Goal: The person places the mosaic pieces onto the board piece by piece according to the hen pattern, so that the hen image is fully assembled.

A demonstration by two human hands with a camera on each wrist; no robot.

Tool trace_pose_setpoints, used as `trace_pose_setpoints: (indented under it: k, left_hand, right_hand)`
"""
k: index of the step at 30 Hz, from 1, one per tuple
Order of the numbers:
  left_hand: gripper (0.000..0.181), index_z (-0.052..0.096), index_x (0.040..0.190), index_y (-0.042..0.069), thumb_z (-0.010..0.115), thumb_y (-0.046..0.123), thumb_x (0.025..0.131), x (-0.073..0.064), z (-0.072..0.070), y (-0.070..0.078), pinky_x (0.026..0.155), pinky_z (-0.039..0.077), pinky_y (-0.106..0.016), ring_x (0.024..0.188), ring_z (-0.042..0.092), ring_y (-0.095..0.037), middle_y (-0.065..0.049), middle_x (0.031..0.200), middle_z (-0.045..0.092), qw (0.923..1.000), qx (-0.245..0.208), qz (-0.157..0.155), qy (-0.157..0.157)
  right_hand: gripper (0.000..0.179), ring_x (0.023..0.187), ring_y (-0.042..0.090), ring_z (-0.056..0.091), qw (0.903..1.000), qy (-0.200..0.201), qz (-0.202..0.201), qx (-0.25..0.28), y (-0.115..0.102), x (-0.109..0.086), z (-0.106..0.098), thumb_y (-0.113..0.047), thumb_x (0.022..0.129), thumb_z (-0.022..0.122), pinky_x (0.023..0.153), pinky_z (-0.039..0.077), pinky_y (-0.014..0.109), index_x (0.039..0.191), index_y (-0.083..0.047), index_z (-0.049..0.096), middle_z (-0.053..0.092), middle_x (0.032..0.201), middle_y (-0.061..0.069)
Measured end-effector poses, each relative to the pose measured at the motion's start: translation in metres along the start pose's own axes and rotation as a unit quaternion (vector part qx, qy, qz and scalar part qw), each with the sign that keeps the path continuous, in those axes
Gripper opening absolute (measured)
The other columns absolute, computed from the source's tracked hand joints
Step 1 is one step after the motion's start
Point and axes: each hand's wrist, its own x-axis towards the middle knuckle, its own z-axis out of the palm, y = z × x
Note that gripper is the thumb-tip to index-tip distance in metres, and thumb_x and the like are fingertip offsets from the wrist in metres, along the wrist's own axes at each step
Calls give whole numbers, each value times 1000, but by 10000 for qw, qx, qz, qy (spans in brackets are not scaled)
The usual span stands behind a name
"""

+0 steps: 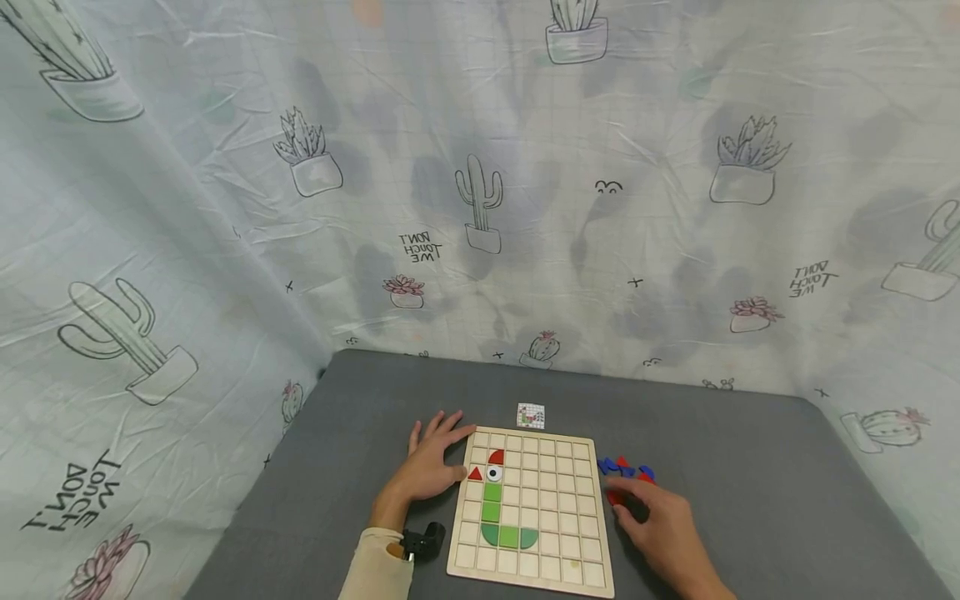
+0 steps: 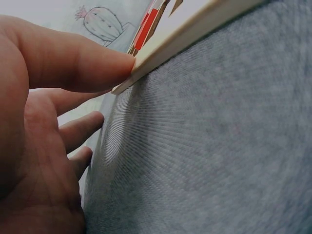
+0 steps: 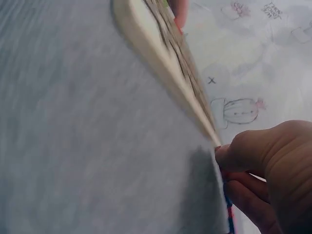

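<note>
A wooden grid board [image 1: 551,500] lies flat on the table. In its left columns sit a red triangle [image 1: 476,474], a red rounded piece [image 1: 497,457], an eye tile [image 1: 494,473], several light green squares [image 1: 491,492] and two darker green rounded pieces [image 1: 528,538]. My left hand [image 1: 431,467] rests along the board's upper left edge, fingers spread, thumb and forefinger touching the rim. Just right of the board, my right hand [image 1: 660,521] pinches a small red piece [image 1: 615,497] between thumb and forefinger, low at the tabletop; the fingers partly hide it.
Loose blue and red pieces [image 1: 626,468] lie beyond my right hand, beside the board's right edge. A small printed pattern card [image 1: 531,416] sits behind the board on the grey table [image 1: 375,392]. A cloth backdrop [image 1: 525,208] printed with cacti surrounds the table.
</note>
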Motion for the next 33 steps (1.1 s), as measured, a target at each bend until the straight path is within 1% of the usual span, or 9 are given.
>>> trace_pose_setpoints:
  k: [2,5,7,9,14,21,25,29,33]
  left_hand:
    - [71,62,157,9,75,3,88,0,0,0,131,-6,-73,168,16,-49,-21,176,37,10000,11,-13,-10]
    - [70,61,157,10,74,4,89,1,0,0,132,-5,-72,168,16,-49,-20,176,37,10000,42,-43,-29]
    - [70,61,158,10,74,4,89,1,0,0,132,-6,-72,168,16,-48,-20,177,36,10000,59,-42,-22]
    - [70,61,157,9,74,4,89,2,0,0,131,-6,-73,168,16,-49,-21,176,37,10000,65,-19,-13]
    - [70,61,157,9,75,4,89,2,0,1,131,-5,-73,168,17,-50,-21,176,37,10000,84,-10,5]
    - [70,62,156,9,76,2,88,2,0,2,131,-5,-74,168,18,-51,-21,175,38,10000,92,-9,28]
    - [70,62,156,9,76,2,87,3,0,2,131,-5,-74,167,18,-51,-22,175,38,9999,103,-8,45]
    - [70,62,156,10,75,3,88,3,0,3,132,-5,-74,168,17,-50,-21,176,38,9999,143,-37,34]
    - [69,62,156,10,75,4,88,3,0,3,131,-5,-74,167,18,-51,-21,175,39,9998,168,-39,28]
  right_hand:
    - [45,97,17,81,10000,34,-6,36,-4,1,-1,2,72,98,79,67,33,112,-16,85,84,106,-7]
    - [46,91,9,79,9996,124,-150,213,-12,4,-3,3,70,98,77,64,25,111,-15,85,83,103,-9]
    - [47,88,7,79,9984,154,-324,427,-19,6,-3,6,69,98,75,63,23,110,-14,85,83,102,-9]
    - [47,87,7,79,9968,124,-469,633,-26,9,-1,7,69,97,75,64,25,110,-12,85,84,102,-8]
    - [45,90,8,79,9913,-135,-649,1136,-40,14,8,10,73,95,75,68,32,112,-10,84,85,105,-5]
    - [40,89,8,78,9827,-392,-1058,1467,-60,18,26,8,76,92,76,67,29,111,-10,84,84,105,-5]
    - [37,90,9,79,9778,-686,-1026,1692,-70,20,36,5,79,91,78,67,30,112,-11,84,84,105,-5]
    - [34,90,11,79,9692,-1015,-968,2023,-79,21,47,5,83,88,80,67,31,113,-11,83,84,106,-3]
    - [33,90,11,80,9629,-1107,-1121,2193,-86,23,55,7,84,87,80,67,30,113,-8,83,84,105,1]
